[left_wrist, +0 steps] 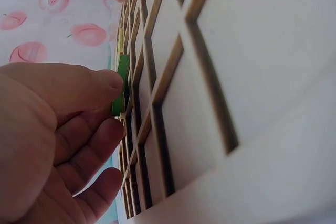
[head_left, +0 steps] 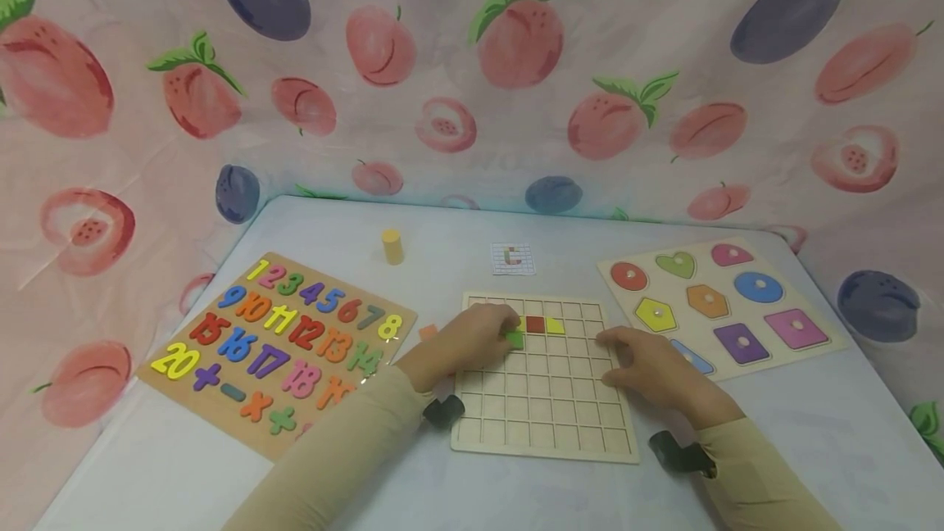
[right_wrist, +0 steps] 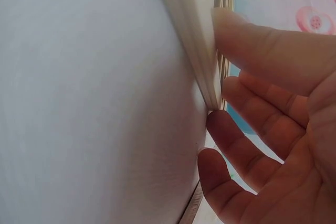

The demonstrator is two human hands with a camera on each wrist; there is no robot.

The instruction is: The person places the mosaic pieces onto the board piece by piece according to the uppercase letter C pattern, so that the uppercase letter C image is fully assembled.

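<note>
A wooden grid board point(head_left: 546, 437) lies in the middle of the table. Near its upper left, my left hand point(head_left: 475, 341) pinches a green tile point(head_left: 515, 340) by the edge, as the left wrist view also shows with the tile point(left_wrist: 121, 85) close over the grid. Directly above it in the grid sit a red tile point(head_left: 535, 324) and a yellow-and-white tile point(head_left: 555, 326), with a bit of yellow beside my fingertips. At the board's right edge rests my right hand point(head_left: 652, 363), its thumb on the rim and its fingers loosely bent along the side.
On the left lies a board of coloured numbers point(head_left: 243, 420); on the right, a shape puzzle with knobs point(head_left: 708, 334). A yellow cylinder point(head_left: 392, 247) and a small pattern card point(head_left: 512, 258) are at the back. An orange piece point(head_left: 428, 333) lies left of the grid.
</note>
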